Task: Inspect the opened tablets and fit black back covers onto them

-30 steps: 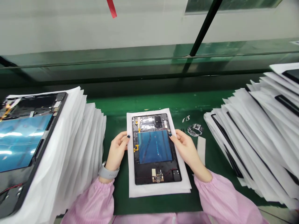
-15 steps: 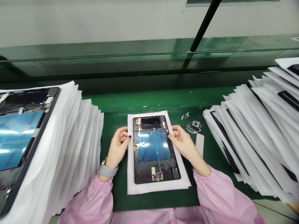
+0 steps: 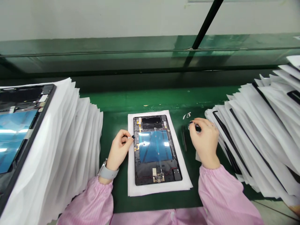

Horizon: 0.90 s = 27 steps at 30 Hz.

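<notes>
Pale wall (image 3: 93, 22) at back, dark slanted post (image 3: 207, 23) against it, green tabletop (image 3: 131, 97) below. Opened tablet (image 3: 156, 168) lies flat mid-tabletop, long side running away from the person, innards up: blue panel (image 3: 153, 153) in the middle, small circuit board (image 3: 158, 178) at the near end. It sits on white sheets (image 3: 156, 191) that stick out past its edges.

Left hand (image 3: 119, 148) at the left margin of tablet and sheets, fingers curled, thumb tip right by the tablet's edge; thumb and fingers close together, can't tell if that grip pinches a sheet. Gray-banded watch (image 3: 108, 171) on that wrist.

Right hand (image 3: 206, 142) off to the tablet's right, clear of it. Grip closed in around a shiny roll (image 3: 198, 128), mostly hidden by fingers; can't tell if lifted. Slim dark bar (image 3: 184, 139) between tablet and right hand. White scrap (image 3: 188, 115) just beyond; white strip (image 3: 198, 156) partly under the hand.

Left side: tall stack of white wrapping (image 3: 67, 134), second opened tablet (image 3: 16, 126) on top. Right side: leaning wrapped stack (image 3: 269, 134), dark edges poking out. Pink sleeves (image 3: 93, 197) on both arms.
</notes>
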Available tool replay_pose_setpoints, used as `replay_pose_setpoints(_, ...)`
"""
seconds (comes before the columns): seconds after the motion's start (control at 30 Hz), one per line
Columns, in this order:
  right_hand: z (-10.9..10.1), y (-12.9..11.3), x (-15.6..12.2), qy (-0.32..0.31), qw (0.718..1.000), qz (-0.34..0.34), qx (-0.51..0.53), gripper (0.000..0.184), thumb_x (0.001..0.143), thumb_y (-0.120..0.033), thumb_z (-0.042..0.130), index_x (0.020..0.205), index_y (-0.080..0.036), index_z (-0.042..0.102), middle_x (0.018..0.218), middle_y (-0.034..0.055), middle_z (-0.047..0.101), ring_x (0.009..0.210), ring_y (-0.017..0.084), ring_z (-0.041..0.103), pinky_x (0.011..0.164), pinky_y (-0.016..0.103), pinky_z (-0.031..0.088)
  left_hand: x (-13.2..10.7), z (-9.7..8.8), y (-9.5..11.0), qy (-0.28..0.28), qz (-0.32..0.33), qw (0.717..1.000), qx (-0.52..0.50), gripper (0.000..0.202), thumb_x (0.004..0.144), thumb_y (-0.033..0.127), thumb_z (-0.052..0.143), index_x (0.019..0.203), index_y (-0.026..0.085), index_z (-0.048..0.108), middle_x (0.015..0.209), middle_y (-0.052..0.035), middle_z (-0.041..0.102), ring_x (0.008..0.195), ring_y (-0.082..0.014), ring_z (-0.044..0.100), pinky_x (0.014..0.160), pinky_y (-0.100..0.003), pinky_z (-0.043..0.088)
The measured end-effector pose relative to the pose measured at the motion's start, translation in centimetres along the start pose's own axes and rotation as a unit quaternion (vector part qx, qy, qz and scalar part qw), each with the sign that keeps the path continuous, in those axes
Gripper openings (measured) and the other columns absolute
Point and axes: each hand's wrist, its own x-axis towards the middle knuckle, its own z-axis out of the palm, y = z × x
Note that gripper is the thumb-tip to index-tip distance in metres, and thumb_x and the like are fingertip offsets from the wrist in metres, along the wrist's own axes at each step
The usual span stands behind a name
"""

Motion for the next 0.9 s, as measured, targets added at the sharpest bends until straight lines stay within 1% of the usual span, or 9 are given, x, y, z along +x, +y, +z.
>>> replay_pose_setpoints(0.07, 0.1, 0.1, 0.0, 0.009, 1.0, 0.0, -0.002, 0.02, 0.083, -0.026, 0.049, 0.085, -0.017, 0.067, 0.101, 0.0153, 0.072, 0.094, 0.033, 0.067, 0.085, 0.048, 0.05, 0.0, -0.1, 0.0, -0.011, -0.004, 1.0, 0.013, 0.013, 0.078, 0.027, 0.062, 0.077, 0.021, 0.051, 0.058, 0.0085, 0.044, 0.05, -0.0083, 0.041, 0.05, -0.021, 0.03)
replay_pose_setpoints(0.13, -0.1, 0.1, 0.0, 0.037, 0.999, 0.0, 0.002, 0.025, 0.083, -0.025, 0.05, 0.099, -0.015, 0.066, 0.11, 0.0169, 0.07, 0.102, 0.033, 0.065, 0.089, 0.048, 0.05, 0.0, -0.1, 0.0, -0.013, -0.003, 1.0, 0.023, 0.012, 0.079, 0.027, 0.061, 0.076, 0.02, 0.052, 0.06, 0.0075, 0.047, 0.052, -0.0087, 0.042, 0.052, -0.022, 0.03)
replay_pose_setpoints(0.2, -0.4, 0.2, 0.0, 0.053, 0.998, 0.013, 0.008, 0.028, 0.083, -0.026, 0.05, 0.104, -0.015, 0.065, 0.109, 0.0165, 0.069, 0.105, 0.033, 0.064, 0.092, 0.048, 0.048, 0.0, -0.1, 0.0, -0.013, 0.001, 0.999, 0.031, 0.012, 0.079, 0.027, 0.061, 0.075, 0.02, 0.052, 0.065, 0.0061, 0.049, 0.055, -0.0095, 0.045, 0.054, -0.023, 0.032)
replay_pose_setpoints(0.33, -0.6, 1.3, 0.1, 0.0, 0.99, 0.115, 0.081, 0.027, 0.088, -0.034, 0.046, 0.092, -0.016, 0.065, 0.095, 0.015, 0.07, 0.09, 0.03, 0.065, 0.082, 0.046, 0.05, 0.0, -0.1, 0.0, -0.013, 0.012, 0.999, 0.05, 0.015, 0.079, 0.028, 0.062, 0.07, 0.021, 0.052, 0.07, 0.004, 0.05, 0.061, -0.0118, 0.051, 0.055, -0.024, 0.035)
replay_pose_setpoints(0.43, 0.0, 2.1, 0.2, -0.029, 0.972, 0.168, 0.164, 0.028, 0.088, -0.033, 0.045, 0.1, -0.017, 0.065, 0.103, 0.0145, 0.069, 0.094, 0.029, 0.065, 0.084, 0.045, 0.05, -0.1, 0.0, 0.0, -0.017, 0.015, 0.998, 0.064, 0.017, 0.08, 0.028, 0.062, 0.069, 0.021, 0.051, 0.071, 0.0037, 0.049, 0.062, -0.0124, 0.05, 0.054, -0.025, 0.034)
replay_pose_setpoints(0.53, 0.7, 2.6, 0.2, -0.04, 0.965, 0.169, 0.199, 0.027, 0.088, -0.031, 0.045, 0.103, -0.019, 0.064, 0.105, 0.0117, 0.069, 0.098, 0.026, 0.065, 0.09, 0.045, 0.049, -0.1, 0.0, -0.1, -0.023, 0.017, 0.996, 0.084, 0.017, 0.082, 0.03, 0.06, 0.07, 0.022, 0.05, 0.07, 0.004, 0.049, 0.061, -0.0129, 0.05, 0.054, -0.025, 0.034)
replay_pose_setpoints(0.67, 1.4, 2.7, 0.1, -0.029, 0.964, 0.164, 0.207, 0.028, 0.088, -0.03, 0.044, 0.109, -0.018, 0.059, 0.104, 0.0112, 0.068, 0.096, 0.025, 0.065, 0.086, 0.043, 0.051, 0.0, 0.1, 0.0, -0.022, 0.032, 0.994, 0.105, 0.016, 0.082, 0.03, 0.058, 0.07, 0.022, 0.05, 0.067, 0.0044, 0.049, 0.059, -0.0129, 0.049, 0.054, -0.026, 0.035)
replay_pose_setpoints(0.8, 1.6, 2.4, 0.1, -0.005, 0.97, 0.158, 0.183, 0.026, 0.088, -0.032, 0.043, 0.101, -0.017, 0.059, 0.1, 0.0134, 0.066, 0.094, 0.028, 0.064, 0.086, 0.048, 0.05, -0.1, 0.1, 0.2, -0.015, 0.048, 0.992, 0.112, 0.015, 0.081, 0.029, 0.056, 0.069, 0.022, 0.05, 0.066, 0.0045, 0.049, 0.058, -0.013, 0.049, 0.055, -0.026, 0.036)
replay_pose_setpoints(0.9, 0.9, 1.6, 0.4, 0.021, 0.978, 0.139, 0.156, 0.023, 0.086, -0.03, 0.044, 0.098, -0.017, 0.059, 0.103, 0.0151, 0.064, 0.103, 0.03, 0.06, 0.095, 0.053, 0.044, -0.2, 0.1, 0.4, -0.013, 0.06, 0.991, 0.121, 0.014, 0.079, 0.028, 0.056, 0.068, 0.022, 0.049, 0.066, 0.0046, 0.049, 0.058, -0.0131, 0.05, 0.057, -0.026, 0.036)
